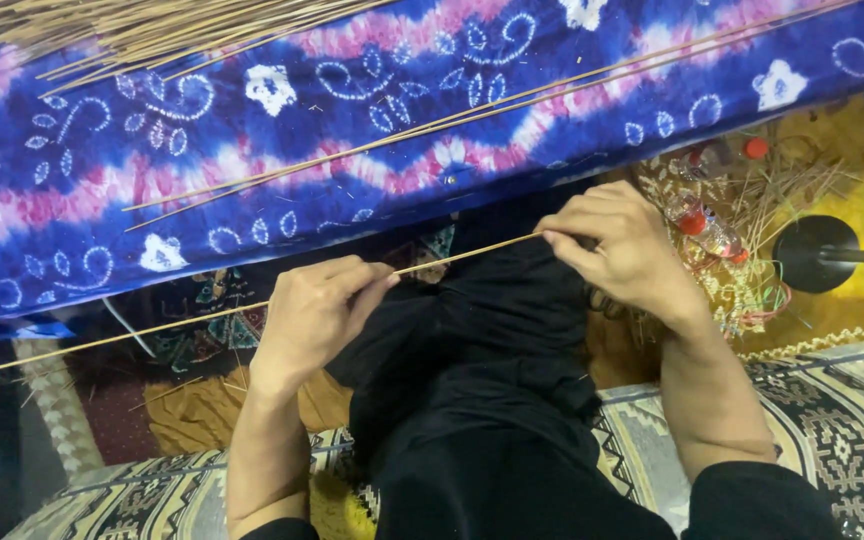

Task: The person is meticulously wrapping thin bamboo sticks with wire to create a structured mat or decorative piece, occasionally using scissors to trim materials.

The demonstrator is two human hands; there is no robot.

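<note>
A long thin tan stick [452, 256] runs from the lower left up toward the right, held in both hands over black cloth [492, 380] on my lap. My left hand [314, 315] pinches it near the middle. My right hand [617, 245] grips its right end between thumb and fingers. Two more thin sticks [432, 128] lie slanted on a blue, pink and white patterned cloth [282, 150] beyond the hands. A bundle of several similar sticks [122, 35] lies at the top left.
A small clear bottle with a red cap [700, 225] lies among loose straw and wires to the right. A black round stand base [814, 252] sits on yellow cloth at the far right. Patterned rugs [842, 420] cover the floor below.
</note>
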